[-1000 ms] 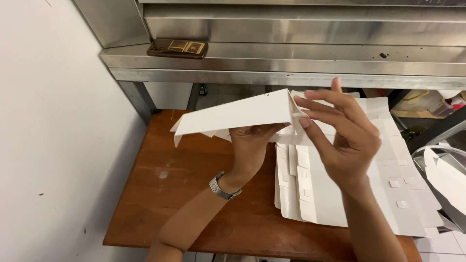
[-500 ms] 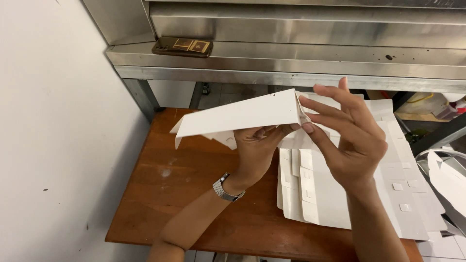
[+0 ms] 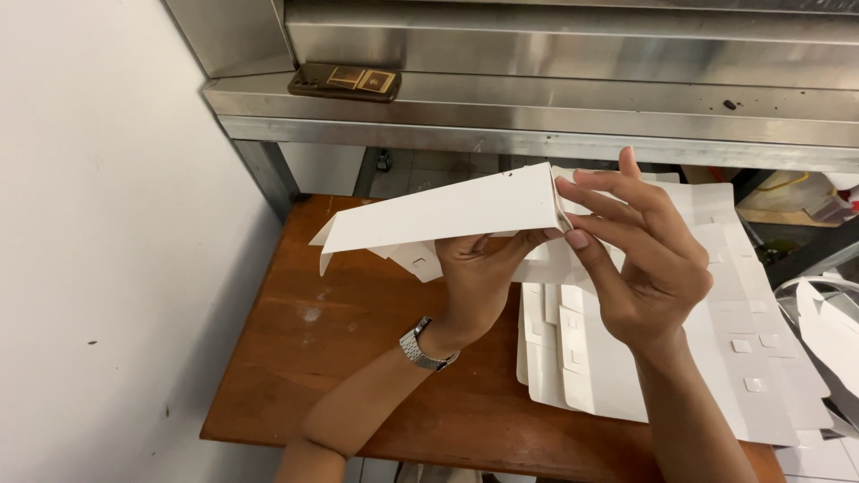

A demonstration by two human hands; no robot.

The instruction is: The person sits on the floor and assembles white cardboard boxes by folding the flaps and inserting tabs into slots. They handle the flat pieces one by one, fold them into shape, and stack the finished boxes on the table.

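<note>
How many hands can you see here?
2. The left hand holds the folded white card from underneath; the right hand pinches its right end.

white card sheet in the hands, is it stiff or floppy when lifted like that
Probably fairly stiff: the card sheet juts out flat past the left hand without drooping. Likely light, since fingertips alone hold it. It seems to crease readily: the right hand pinches a sharp fold at its edge, so rough handling might dent it.

single head-worn view, looking steeply down and forward, close over the wooden table (image 3: 358, 358); steel shelf (image 3: 537, 107) just beyond
</note>
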